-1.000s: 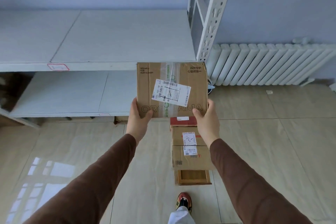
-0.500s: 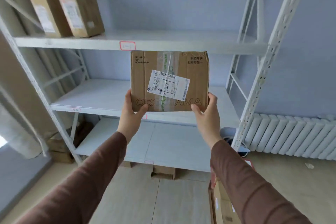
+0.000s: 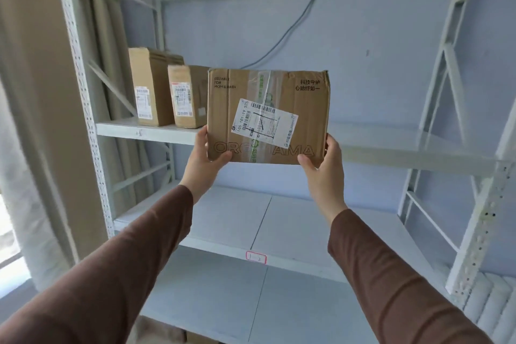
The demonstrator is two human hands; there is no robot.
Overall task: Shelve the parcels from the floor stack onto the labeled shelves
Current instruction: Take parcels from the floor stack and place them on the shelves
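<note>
Curtain: a pale curtain [image 3: 33, 120] hangs at the far left, beside the rack's perforated left post [image 3: 81, 98].
Upper shelf: two brown boxes stand upright side by side at its left end, the taller box [image 3: 150, 86] further left and the shorter box [image 3: 188, 96] just beside it; each carries a white label on its front.
Left hand: the left hand [image 3: 205, 159] grips the parcel's lower left corner, thumb curled over the front face, fingers hidden behind.
Parcel: the parcel [image 3: 268, 116], a flat brown carton with clear tape down the middle and a white shipping label [image 3: 264, 124] stuck on at a slant, is held up in the air in front of the upper shelf [image 3: 405, 145], its face turned to the person; its left edge overlaps the shorter box as seen from here.
Right hand: the right hand [image 3: 324, 167] clamps the lower right corner, thumb on the front, fingers wrapped round the side.
Sleeves: both arms wear brown sleeves [image 3: 391, 274].
Middle shelf: below the parcel, it carries a small red-framed tag [image 3: 256, 257] on its front edge.
Wall: a grey cable [image 3: 296, 17] runs down the blue wall behind.
Radiator: a white radiator [image 3: 491, 307] shows at the lower right, past the right post [image 3: 480, 226].
</note>
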